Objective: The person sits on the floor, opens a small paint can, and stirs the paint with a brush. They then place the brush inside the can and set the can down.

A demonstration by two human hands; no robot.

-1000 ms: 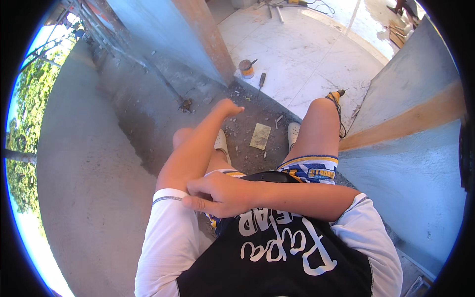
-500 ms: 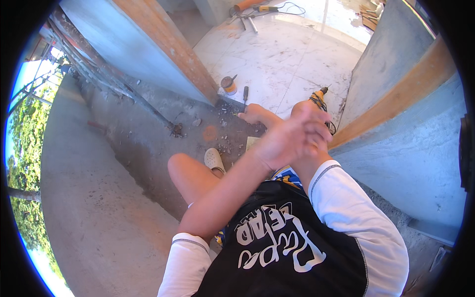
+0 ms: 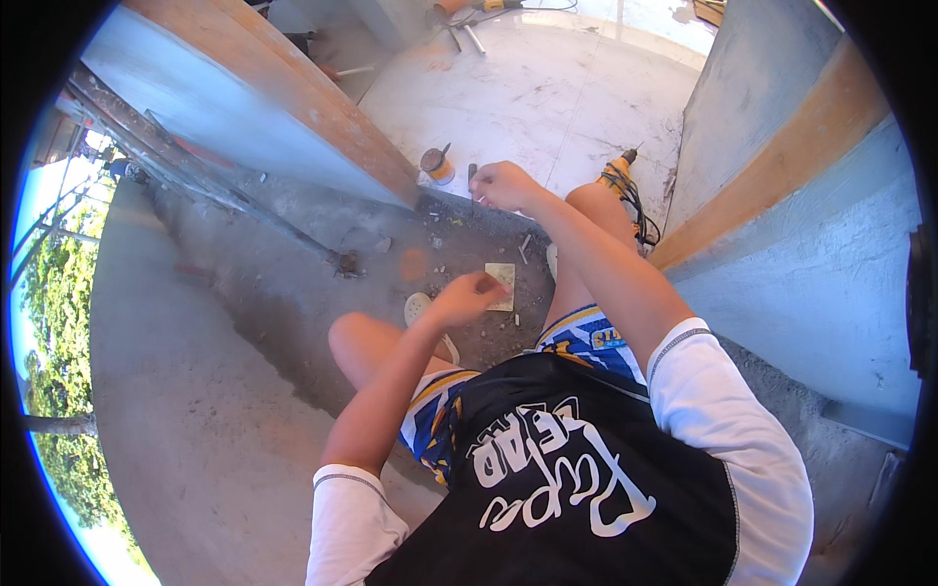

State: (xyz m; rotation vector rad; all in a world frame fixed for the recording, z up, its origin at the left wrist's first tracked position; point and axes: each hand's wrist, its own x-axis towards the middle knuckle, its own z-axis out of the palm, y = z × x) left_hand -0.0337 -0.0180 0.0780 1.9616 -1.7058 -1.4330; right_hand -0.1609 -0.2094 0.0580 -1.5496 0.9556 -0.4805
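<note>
My right hand (image 3: pixel 503 188) is raised over the sill of the doorway, its fingers bent into a pinch; whatever they hold is too small to name. Just beyond its fingertips shows the dark handle of a screwdriver (image 3: pixel 473 171); whether the hand touches it I cannot tell. Lower and to the left, my left hand (image 3: pixel 475 297) has its fingers drawn together, and anything in them is hidden. It partly covers a pale square plate (image 3: pixel 501 273) on the dusty ground between my legs. An open tin (image 3: pixel 438 167) with a stick-like handle poking out stands left of the screwdriver.
A yellow power drill (image 3: pixel 616 176) with its cord coiled round it rests beyond my right knee. Orange-brown door frame posts (image 3: pixel 322 107) rise on both sides. Metal poles (image 3: pixel 244 190) lie at left. More tools (image 3: pixel 473 39) and a cord lie far back on the pale floor.
My left hand has swung from over my right knee down left to the pale plate. My right hand has risen slightly toward the screwdriver. The view has shifted a little.
</note>
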